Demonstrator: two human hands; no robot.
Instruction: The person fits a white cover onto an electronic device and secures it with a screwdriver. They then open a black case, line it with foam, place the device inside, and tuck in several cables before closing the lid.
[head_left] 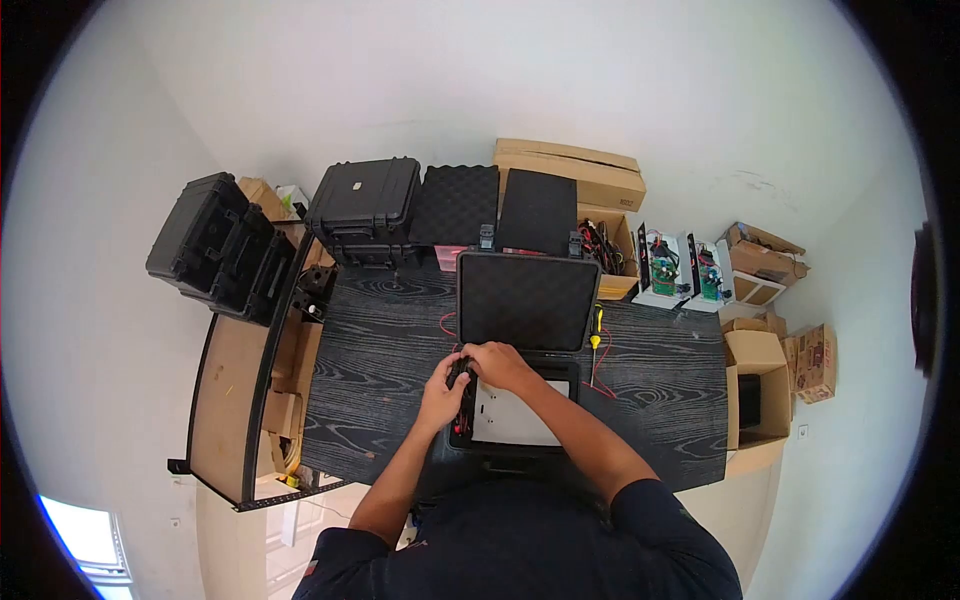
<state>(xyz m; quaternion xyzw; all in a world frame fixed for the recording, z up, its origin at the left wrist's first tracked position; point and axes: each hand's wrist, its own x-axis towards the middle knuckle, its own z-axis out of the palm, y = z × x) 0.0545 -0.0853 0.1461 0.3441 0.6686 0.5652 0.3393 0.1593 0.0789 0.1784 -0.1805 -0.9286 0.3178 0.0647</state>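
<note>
An open black hard case stands on the table in front of me, its foam-lined lid (525, 302) tipped up and back. A flat light-grey panel (515, 415) lies in the case base, with dark and red parts (461, 424) along its left side. My left hand (441, 394) is at the base's back left corner, fingers closed around something small and dark. Beside it, my right hand (494, 364) reaches across the panel, its fingers bent down at that same corner. What the fingers grip is too small and hidden to name.
A yellow-handled screwdriver (596, 330) and a red wire (607, 372) lie right of the case. Black cases (366, 195) and foam sheets (460, 200) stand behind left. Circuit-board units (662, 268) sit at the back right. A cardboard box (757, 352) stands off the right edge.
</note>
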